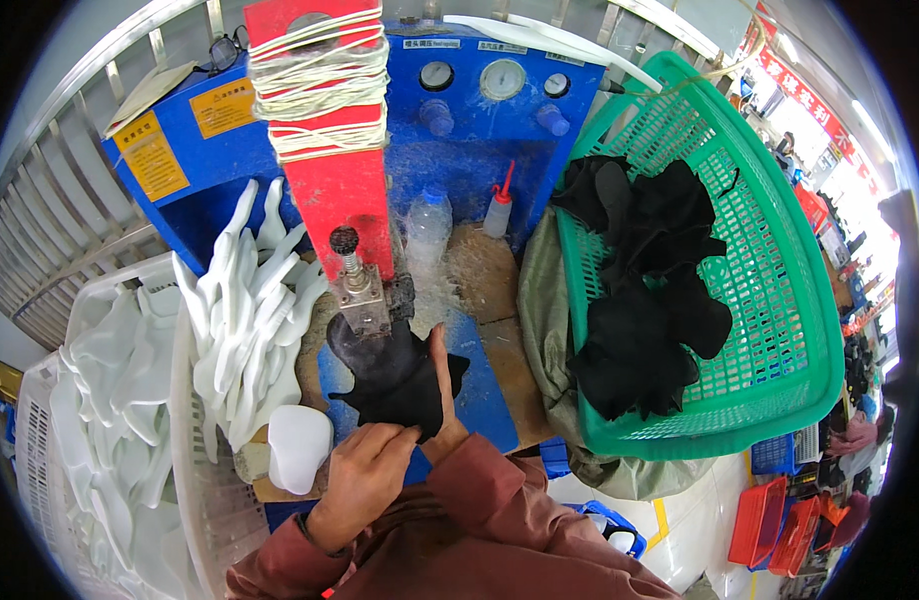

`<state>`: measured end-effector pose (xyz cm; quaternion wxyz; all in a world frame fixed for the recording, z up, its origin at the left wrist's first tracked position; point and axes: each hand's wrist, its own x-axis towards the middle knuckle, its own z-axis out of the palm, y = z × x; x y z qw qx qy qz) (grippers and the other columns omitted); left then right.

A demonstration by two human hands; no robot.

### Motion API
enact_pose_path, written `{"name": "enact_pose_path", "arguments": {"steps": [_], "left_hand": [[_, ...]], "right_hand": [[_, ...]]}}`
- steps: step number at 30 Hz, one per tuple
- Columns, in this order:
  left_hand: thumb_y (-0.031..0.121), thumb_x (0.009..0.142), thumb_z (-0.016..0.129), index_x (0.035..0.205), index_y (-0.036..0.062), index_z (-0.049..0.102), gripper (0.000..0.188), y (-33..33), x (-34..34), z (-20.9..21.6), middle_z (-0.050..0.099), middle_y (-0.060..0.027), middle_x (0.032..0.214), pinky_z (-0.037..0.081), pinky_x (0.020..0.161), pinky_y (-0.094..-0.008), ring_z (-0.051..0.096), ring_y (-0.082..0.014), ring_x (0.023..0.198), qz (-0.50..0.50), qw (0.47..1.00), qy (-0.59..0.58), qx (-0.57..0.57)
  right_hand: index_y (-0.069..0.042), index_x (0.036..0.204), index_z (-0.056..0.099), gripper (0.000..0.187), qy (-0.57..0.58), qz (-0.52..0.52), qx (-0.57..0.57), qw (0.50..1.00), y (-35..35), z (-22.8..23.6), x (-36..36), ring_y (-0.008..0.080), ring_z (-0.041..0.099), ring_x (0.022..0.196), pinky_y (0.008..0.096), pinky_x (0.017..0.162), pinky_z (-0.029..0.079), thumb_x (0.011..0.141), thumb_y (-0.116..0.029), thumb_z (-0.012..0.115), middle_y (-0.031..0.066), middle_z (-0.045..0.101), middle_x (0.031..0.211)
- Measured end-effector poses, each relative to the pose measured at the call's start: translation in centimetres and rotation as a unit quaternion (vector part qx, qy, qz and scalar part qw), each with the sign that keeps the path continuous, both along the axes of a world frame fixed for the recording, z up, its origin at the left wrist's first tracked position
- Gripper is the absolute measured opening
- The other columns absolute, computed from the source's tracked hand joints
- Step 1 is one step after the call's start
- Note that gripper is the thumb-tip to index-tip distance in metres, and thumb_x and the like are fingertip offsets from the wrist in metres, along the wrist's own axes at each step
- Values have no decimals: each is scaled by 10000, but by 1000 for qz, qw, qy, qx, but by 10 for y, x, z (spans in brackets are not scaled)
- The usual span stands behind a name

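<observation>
A soft black piece, which looks like a shoe upper (398, 385), sits under the metal head (365, 308) of a blue and red machine. With bent fingers, my left hand (365, 478) pinches its near edge. My right hand (443, 395) is along its right side, seen edge-on, fingers straight and together against the fabric; its thumb is hidden. Black material shows on both sides of those fingers. Beneath lies a blue board (490, 385). A rounded white piece (300, 448) rests just left of my left hand.
Long white shaped pieces (245, 330) stand bunched at the left, beside a white crate (185, 440) with more in it. On the right, a green basket (780, 330) holds black fabric pieces (640, 330). A plastic bottle (429, 225) and a red-tipped squeeze bottle (498, 212) stand behind.
</observation>
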<state>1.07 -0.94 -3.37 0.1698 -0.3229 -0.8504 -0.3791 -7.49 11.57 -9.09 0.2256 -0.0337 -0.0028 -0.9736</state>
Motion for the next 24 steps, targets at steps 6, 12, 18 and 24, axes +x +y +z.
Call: {"name": "enact_pose_path", "arguments": {"steps": [6,12,18,24], "left_hand": [[15,813,667,1065,7,705,255,21,2,-9,650,-80,941,559,688,-364,668,-262,806,-49,999,21,-2],[2,800,677,1057,13,707,259,8,15,-10,645,-88,926,561,679,-358,671,-260,801,-50,999,9,-3],[-27,826,732,1078,13,710,256,-6,17,-1,679,-125,938,573,690,-393,685,-320,805,14,999,-42,7],[-27,867,711,1136,2,694,270,-38,4,6,703,-157,994,573,724,-402,696,-341,837,112,993,-19,17]], "right_hand": [[-103,1575,381,848,41,-86,88,992,37,9,24,294,520,1352,425,1154,404,1012,-734,312,117,519,1499],[-88,1555,417,843,23,10,33,999,26,-4,33,279,542,1330,407,1152,409,1017,-729,313,123,535,1489],[-76,1477,491,794,6,-14,109,994,6,-2,15,267,597,1226,394,1067,473,1031,-707,304,122,598,1389],[-64,1516,430,831,37,-54,106,992,6,25,-22,341,547,1281,463,1111,411,1026,-716,270,161,561,1441]]}}
